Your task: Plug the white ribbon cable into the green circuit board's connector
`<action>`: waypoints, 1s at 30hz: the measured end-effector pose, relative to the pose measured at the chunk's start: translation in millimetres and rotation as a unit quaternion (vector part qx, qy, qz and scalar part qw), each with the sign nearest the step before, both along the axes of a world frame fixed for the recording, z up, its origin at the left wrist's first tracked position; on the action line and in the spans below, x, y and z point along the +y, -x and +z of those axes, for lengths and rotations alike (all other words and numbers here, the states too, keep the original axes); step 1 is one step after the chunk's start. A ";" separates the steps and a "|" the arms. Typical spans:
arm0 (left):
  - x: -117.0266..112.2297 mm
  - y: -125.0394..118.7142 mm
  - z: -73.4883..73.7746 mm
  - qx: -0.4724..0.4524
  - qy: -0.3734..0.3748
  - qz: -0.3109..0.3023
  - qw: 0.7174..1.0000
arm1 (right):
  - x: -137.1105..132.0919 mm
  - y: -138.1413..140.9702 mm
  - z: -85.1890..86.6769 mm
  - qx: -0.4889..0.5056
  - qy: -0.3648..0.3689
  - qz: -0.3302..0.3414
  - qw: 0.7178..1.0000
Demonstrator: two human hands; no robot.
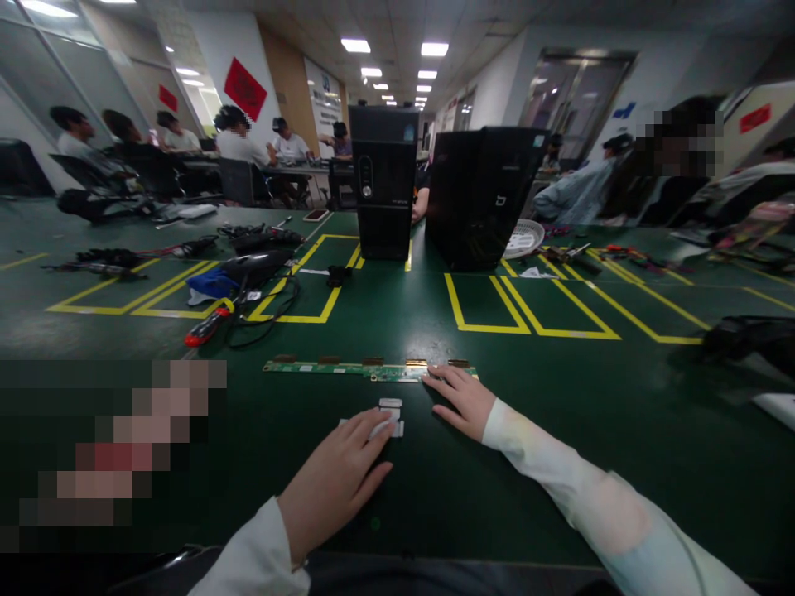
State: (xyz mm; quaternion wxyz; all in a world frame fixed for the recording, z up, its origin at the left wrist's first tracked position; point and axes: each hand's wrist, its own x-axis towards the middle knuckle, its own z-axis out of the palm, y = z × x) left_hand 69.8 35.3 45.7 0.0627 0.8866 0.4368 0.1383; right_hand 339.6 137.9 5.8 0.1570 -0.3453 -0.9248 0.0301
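A long narrow green circuit board (348, 368) with gold connectors lies across the dark green table in front of me. My right hand (458, 399) rests flat with its fingers stretched out, the tips touching the board's right end. My left hand (339, 478) lies on the table nearer to me, fingers loosely extended, with the fingertips on a small white piece (391, 416). Neither hand grips anything.
Two black computer towers (383, 182) (481, 194) stand further back. Cables, a red-handled tool (202, 331) and a blue cloth (211, 285) lie at the left among yellow floor-tape outlines (490, 327). A white basket (525, 237) sits behind the right tower. Several people sit at the far tables.
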 end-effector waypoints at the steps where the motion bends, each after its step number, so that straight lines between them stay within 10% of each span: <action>1: 3.2 -3.6 -1.2 0.002 -0.002 -0.004 1.000 | 0.0 -0.1 0.0 0.001 0.001 0.001 1.000; 30: 37.3 -35.1 -5.8 -0.002 -0.001 -0.020 1.000 | -1.6 0.3 -1.3 0.008 -0.002 -0.003 1.000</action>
